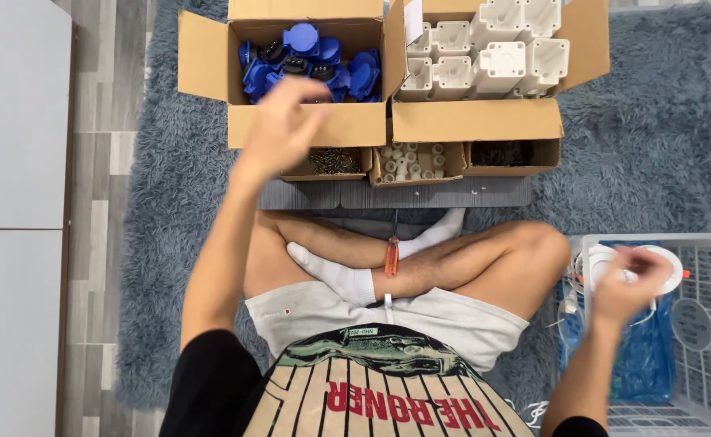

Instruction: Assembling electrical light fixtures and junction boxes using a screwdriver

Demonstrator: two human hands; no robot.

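My left hand (284,123) is raised and blurred, stretched toward the cardboard box of blue and black plastic parts (311,61); its fingers are apart and I see nothing in it. My right hand (626,285) hovers over the clear plastic basket (707,340) at my right, blurred, beside a round white part (664,260); whether it grips that part I cannot tell. An orange-handled screwdriver (391,252) rests on my crossed legs.
A second cardboard box holds white plastic housings (493,57). Three small boxes sit in front: dark screws (335,160), small white pieces (410,162), black bits (503,152). A grey mat (452,193) lies on the blue shaggy rug (647,146). A white panel (12,202) stands at left.
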